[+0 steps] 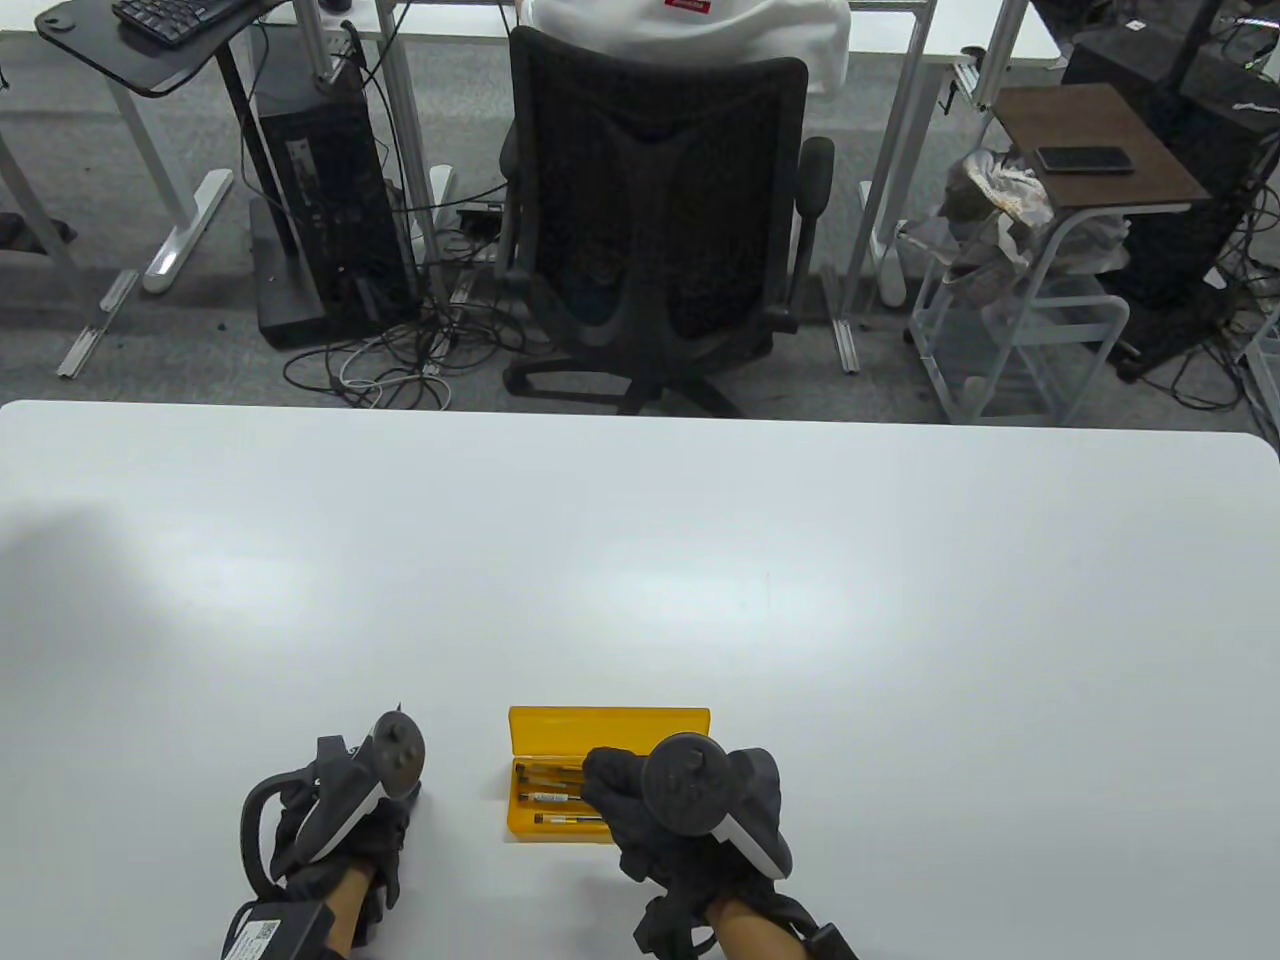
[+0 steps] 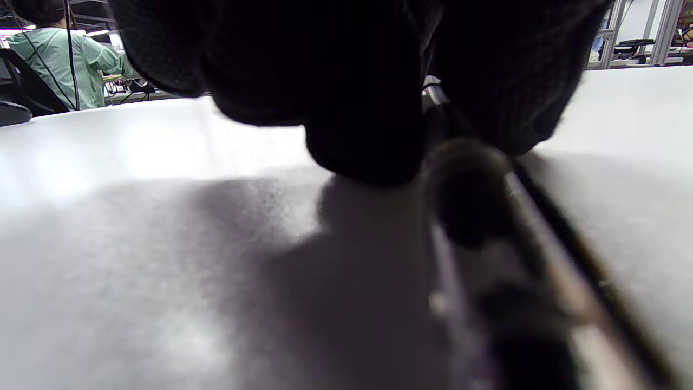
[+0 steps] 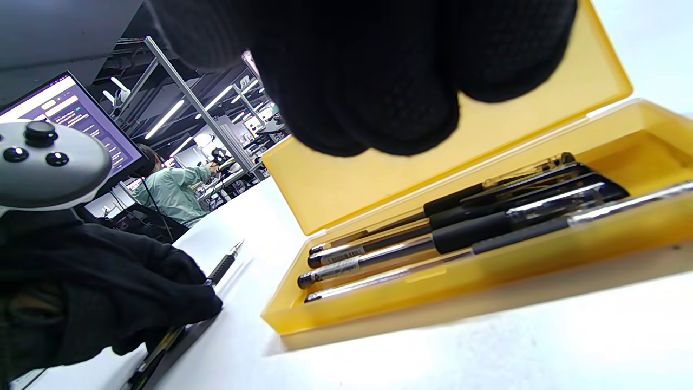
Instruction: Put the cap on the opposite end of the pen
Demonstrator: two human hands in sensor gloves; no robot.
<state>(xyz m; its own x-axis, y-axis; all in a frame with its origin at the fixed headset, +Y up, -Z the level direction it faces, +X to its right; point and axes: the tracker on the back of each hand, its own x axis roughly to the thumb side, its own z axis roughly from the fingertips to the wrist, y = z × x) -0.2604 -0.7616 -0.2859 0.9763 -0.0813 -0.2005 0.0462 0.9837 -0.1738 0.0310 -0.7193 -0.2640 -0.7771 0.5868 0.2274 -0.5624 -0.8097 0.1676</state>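
White table [image 1: 640, 560]: open yellow case [image 1: 608, 727] holds several pens [image 3: 465, 230].

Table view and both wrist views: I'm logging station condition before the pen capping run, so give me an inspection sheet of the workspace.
Surface: white table, bare apart from the items below.
Job's things: uncapped pen under the left hand, tip exposed; no cap seen.
Clutter: open yellow pen case holding several pens.
Grippers: left hand rests on the pen; right hand hovers over the case, grip unclear.
Cables: tangle on the floor beyond the table.
Surroundings: office chair, computer tower, side cart.
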